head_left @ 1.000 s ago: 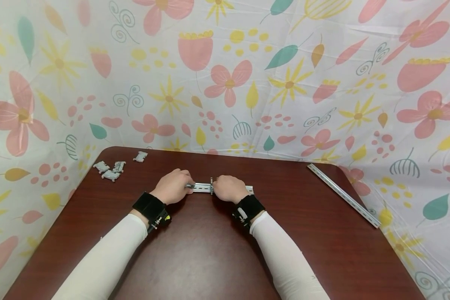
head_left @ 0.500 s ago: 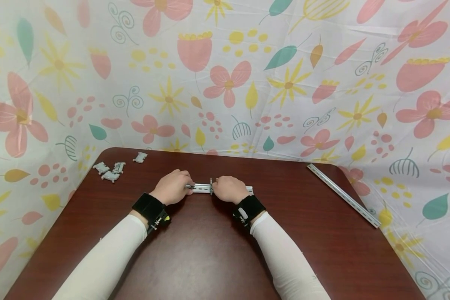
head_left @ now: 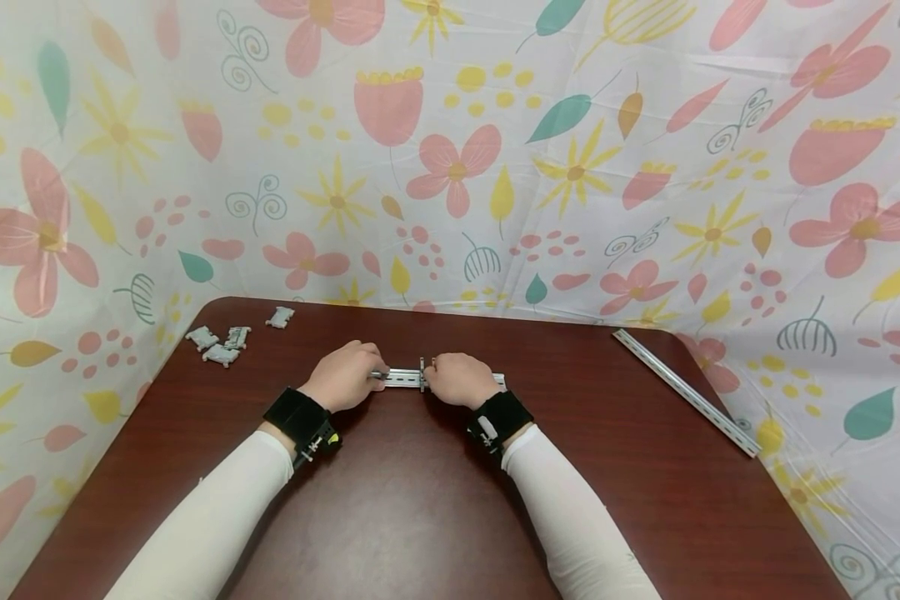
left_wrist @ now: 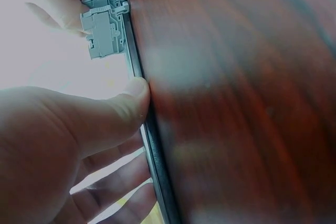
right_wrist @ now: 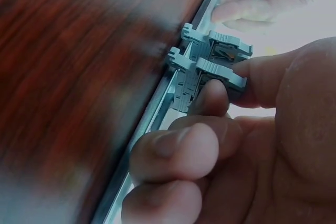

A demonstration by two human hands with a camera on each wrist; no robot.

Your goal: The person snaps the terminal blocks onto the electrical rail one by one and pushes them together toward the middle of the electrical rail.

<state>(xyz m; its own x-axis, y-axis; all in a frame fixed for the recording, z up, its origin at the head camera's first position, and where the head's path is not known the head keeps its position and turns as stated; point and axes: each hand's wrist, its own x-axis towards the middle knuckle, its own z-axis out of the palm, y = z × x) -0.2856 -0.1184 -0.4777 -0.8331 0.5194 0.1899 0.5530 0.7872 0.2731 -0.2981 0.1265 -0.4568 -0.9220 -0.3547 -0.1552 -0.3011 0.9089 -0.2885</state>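
Observation:
A slotted metal DIN rail (head_left: 402, 378) lies across the table in front of me. My left hand (head_left: 345, 377) grips its left end, with the thumb pressed along the rail's edge in the left wrist view. Grey terminal blocks (head_left: 422, 373) stand upright on the rail between my hands; the right wrist view shows two side by side. Thumb and index finger of my right hand (head_left: 459, 379) pinch the nearer terminal block (right_wrist: 223, 74), while its other fingers curl by the rail. Part of the rail is hidden under the right hand, and its right end shows beyond.
Several loose grey terminal blocks (head_left: 221, 355) lie at the table's back left, one of them apart from the others. A second, longer DIN rail (head_left: 686, 392) rests slantwise along the right edge. A flower-printed curtain (head_left: 457, 167) hangs behind the brown table (head_left: 390, 500).

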